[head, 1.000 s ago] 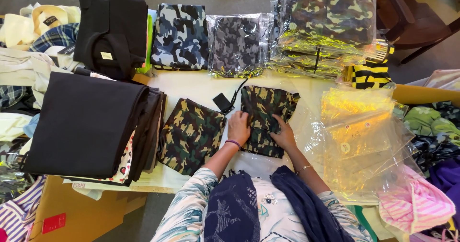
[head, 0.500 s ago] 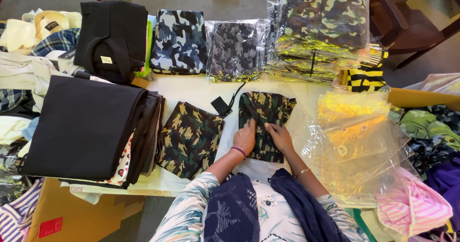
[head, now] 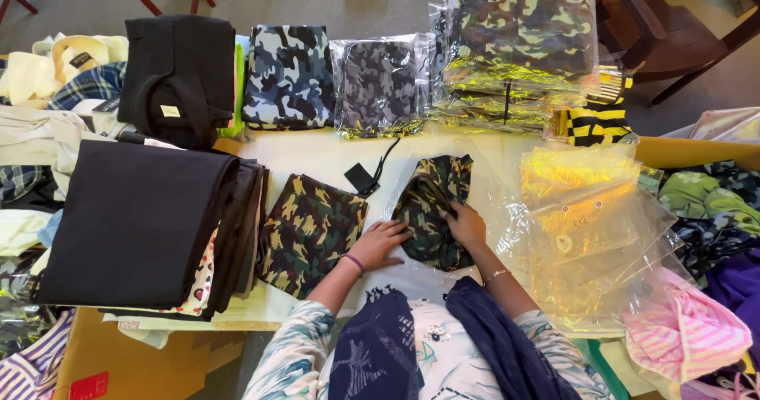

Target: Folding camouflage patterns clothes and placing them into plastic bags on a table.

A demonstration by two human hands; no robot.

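Observation:
A dark green camouflage garment lies bunched into a narrow bundle on the white table, with a black hang tag on a cord at its upper left. My left hand presses on the bundle's lower left edge. At the bundle's right edge, my right hand has its fingers curled around the cloth. A folded brown and green camouflage garment rests flat just left of my left hand.
A stack of folded black cloth sits at the left. Bagged camouflage garments line the far edge, with a tall bagged pile at the back right. Empty clear plastic bags lie at the right, next to a pink striped garment.
The green camouflage garment has been gathered from a wider flat shape into a narrower bundle. Both hands have moved closer together along its lower edges.

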